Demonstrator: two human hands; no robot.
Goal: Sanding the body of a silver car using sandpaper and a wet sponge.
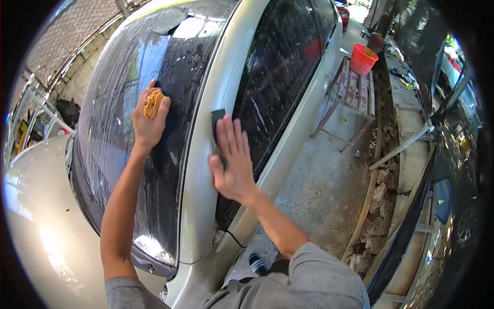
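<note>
My left hand (149, 121) is curled around a yellow-orange sponge (153, 104) over the dark, streaked windshield (164, 170) of a pale beige car. My right hand (234, 159) lies nearly flat on the car's roof pillar (198, 206), its fingers stretched upward. Under it is a dark grey piece of sandpaper (218, 117), pressed to the pillar, with its upper end showing past the fingertips and its lower part near the thumb. Part of the sandpaper is hidden by the palm. Beside this hand runs the dark side window (278, 67), marked with whitish streaks.
The beige hood (41, 206) curves at lower left. A red bucket (363, 59) stands on a worn wooden bench (355, 92) at the far right. The concrete floor (314, 190) lies between car and a rubble strip (378, 206). A wire fence (67, 31) is at far left.
</note>
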